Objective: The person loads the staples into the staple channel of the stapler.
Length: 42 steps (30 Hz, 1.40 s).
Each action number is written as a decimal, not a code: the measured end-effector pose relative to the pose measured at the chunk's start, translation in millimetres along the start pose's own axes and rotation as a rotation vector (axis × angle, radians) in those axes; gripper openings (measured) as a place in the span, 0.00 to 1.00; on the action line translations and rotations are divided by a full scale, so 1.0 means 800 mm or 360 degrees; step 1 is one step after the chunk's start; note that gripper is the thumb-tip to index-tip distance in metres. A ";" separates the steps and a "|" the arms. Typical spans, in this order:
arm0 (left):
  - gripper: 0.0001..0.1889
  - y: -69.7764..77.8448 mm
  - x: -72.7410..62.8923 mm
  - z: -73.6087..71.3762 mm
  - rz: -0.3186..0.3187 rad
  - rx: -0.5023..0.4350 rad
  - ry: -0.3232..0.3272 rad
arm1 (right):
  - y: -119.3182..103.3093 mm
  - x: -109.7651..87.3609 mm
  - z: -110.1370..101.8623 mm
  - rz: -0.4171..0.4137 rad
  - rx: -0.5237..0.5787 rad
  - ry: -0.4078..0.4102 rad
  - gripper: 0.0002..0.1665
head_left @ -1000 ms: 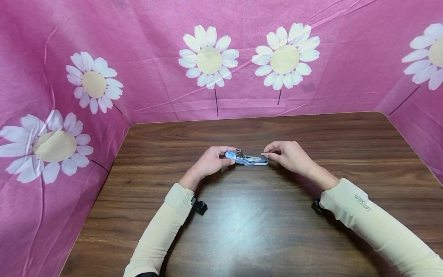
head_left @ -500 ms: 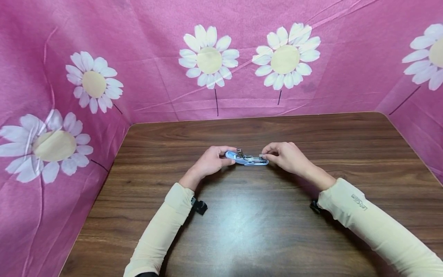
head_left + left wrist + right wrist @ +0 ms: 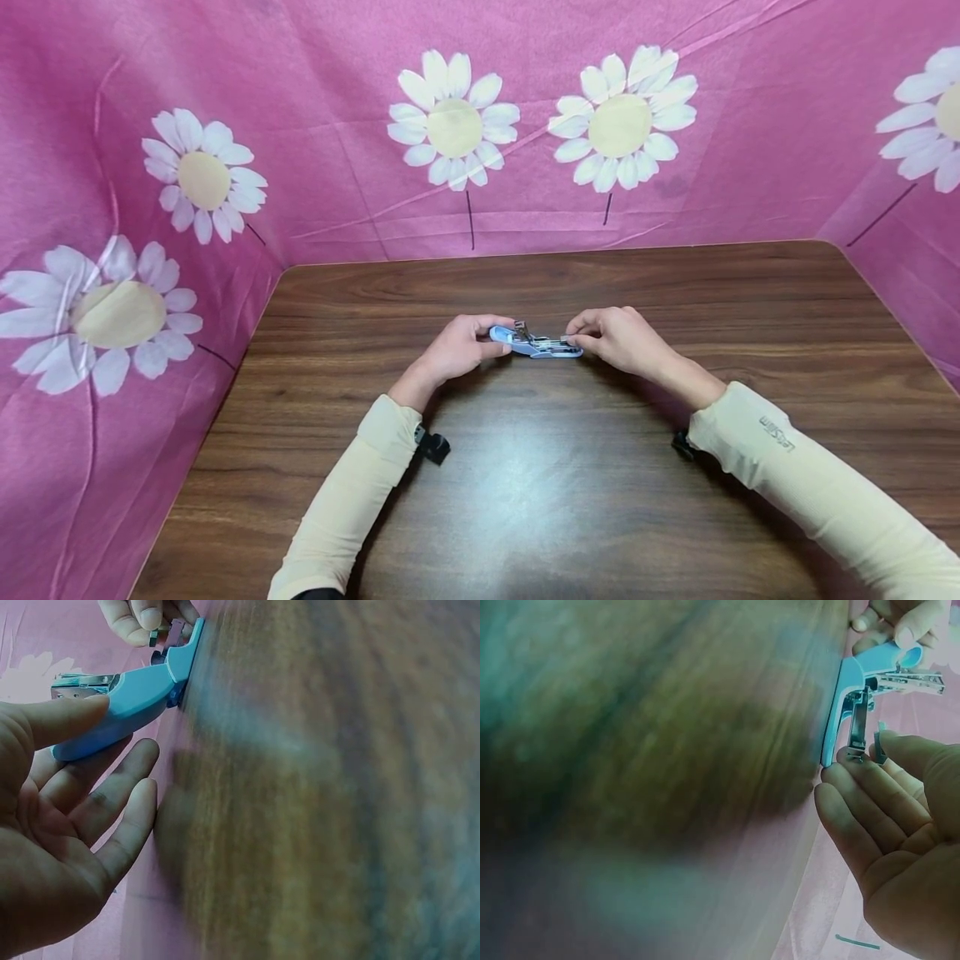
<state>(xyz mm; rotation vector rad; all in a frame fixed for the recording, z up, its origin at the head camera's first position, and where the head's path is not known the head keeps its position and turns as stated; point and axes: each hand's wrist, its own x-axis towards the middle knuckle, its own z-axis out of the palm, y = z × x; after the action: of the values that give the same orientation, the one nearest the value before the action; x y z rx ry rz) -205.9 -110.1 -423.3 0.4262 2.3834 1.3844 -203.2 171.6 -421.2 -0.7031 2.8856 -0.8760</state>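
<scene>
A light blue stapler [image 3: 553, 353] is opened up over the table, its metal parts swung apart and its magazine [image 3: 859, 724] exposed in the right wrist view. My left hand [image 3: 456, 348] grips the stapler's left end between thumb and fingers; in the left wrist view, the thumb lies along the blue body [image 3: 135, 697]. At the other end, my right hand [image 3: 621, 340] pinches a short strip of staples [image 3: 880, 746] beside the magazine. Whether the strip touches the magazine I cannot tell. Some fingertips of the right hand are near the stapler's tip.
The brown wood-grain table [image 3: 525, 500] extends around both hands. A pink cloth [image 3: 337, 167] with white daisies rises behind the table and along its sides. Black camera mounts [image 3: 433, 447] sit at both wrists, over pale sleeves.
My right hand has shifted slightly left, bringing the strip of staples over the stapler's right end. The left hand and stapler have stayed almost still.
</scene>
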 end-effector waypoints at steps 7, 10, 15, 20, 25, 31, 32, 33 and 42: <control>0.22 0.000 0.001 0.000 -0.0004 -0.0003 0.0003 | 0.000 0.001 0.001 0.0003 -0.0025 -0.0002 0.04; 0.21 0.001 0.002 0.001 0.0003 0.0006 0.0010 | -0.001 0.001 0.001 0.0011 -0.0019 -0.0010 0.04; 0.21 0.001 0.003 0.002 0.0009 0.0012 0.0023 | -0.002 0.001 0.001 0.0017 -0.0008 -0.0013 0.03; 0.21 0.000 0.002 0.001 0.0002 0.0008 0.0023 | -0.002 0.001 0.003 0.0012 -0.0011 -0.0009 0.04; 0.22 0.000 0.001 0.001 -0.0003 -0.0002 0.0019 | -0.003 0.001 0.004 0.0009 -0.0027 -0.0001 0.04; 0.22 -0.002 0.001 0.001 -0.0008 -0.0001 0.0029 | -0.003 0.001 0.004 0.0012 -0.0040 -0.0001 0.04; 0.22 -0.002 0.002 0.001 -0.0008 -0.0001 0.0030 | -0.003 0.001 0.004 0.0012 -0.0043 -0.0002 0.05; 0.22 -0.002 0.002 0.001 -0.0007 -0.0003 0.0030 | -0.003 0.001 0.004 0.0012 -0.0046 -0.0002 0.05; 0.21 -0.001 0.002 0.001 -0.0017 0.0001 0.0037 | -0.004 0.000 0.004 -0.0002 -0.0063 0.0004 0.05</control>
<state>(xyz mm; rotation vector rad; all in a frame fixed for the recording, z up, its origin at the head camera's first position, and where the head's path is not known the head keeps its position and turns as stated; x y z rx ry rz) -206.9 -109.3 -424.4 0.3990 2.4014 1.3910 -201.1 167.5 -422.0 -0.7081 2.9124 -0.8226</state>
